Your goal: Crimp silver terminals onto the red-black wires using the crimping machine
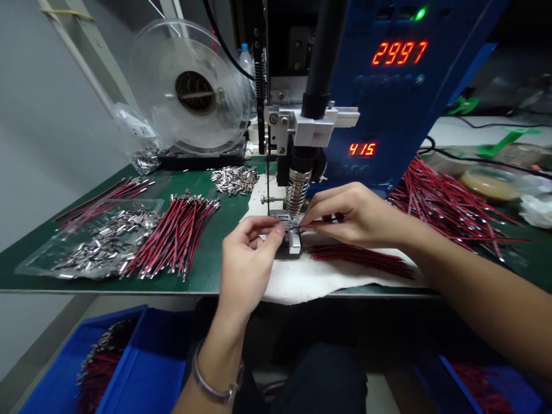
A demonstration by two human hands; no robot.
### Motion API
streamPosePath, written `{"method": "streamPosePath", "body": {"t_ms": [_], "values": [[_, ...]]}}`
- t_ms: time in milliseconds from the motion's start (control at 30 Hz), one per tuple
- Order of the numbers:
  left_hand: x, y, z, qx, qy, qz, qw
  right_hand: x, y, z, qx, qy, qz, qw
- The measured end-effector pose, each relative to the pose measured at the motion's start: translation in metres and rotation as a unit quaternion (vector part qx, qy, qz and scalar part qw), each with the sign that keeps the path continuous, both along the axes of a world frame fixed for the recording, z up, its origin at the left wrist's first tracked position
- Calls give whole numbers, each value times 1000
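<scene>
My left hand (248, 259) is at the left side of a small metal fixture (295, 241), thumb and fingers pinched together; what lies between them is too small to make out. From the right, my right hand (356, 215) reaches to the same fixture, its fingers closed on a thin dark wire (324, 221). Directly above stands the spring-wrapped head (298, 190) of a blue soldering machine (362, 115) with red digits. A bundle of red and black wires (362, 260) lies on white cloth (297, 282) below my right hand.
Left of the fixture lie wires with metal ends (176, 233), a plastic bag of metal connectors (112, 241) and a loose connector pile (235, 179). A clear reel (150, 75) stands behind. More wires (431, 201) are heaped right. Blue bins (159, 345) sit below the table edge.
</scene>
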State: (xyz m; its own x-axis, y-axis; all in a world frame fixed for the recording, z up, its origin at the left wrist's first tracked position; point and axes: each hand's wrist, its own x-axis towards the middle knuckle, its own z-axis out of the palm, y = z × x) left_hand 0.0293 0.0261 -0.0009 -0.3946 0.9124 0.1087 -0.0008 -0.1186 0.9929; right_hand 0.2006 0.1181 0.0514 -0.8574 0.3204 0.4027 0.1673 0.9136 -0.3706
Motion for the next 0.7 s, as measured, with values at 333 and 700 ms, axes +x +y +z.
{"method": "streamPosePath", "body": {"t_ms": [333,700], "values": [[0,-2,0,31,-42,0,999,-1,1,0,-9,0,-1,1000],[1,-2,1,22,-49,10,998,-2,0,0,-20,2,-9,1000]]}}
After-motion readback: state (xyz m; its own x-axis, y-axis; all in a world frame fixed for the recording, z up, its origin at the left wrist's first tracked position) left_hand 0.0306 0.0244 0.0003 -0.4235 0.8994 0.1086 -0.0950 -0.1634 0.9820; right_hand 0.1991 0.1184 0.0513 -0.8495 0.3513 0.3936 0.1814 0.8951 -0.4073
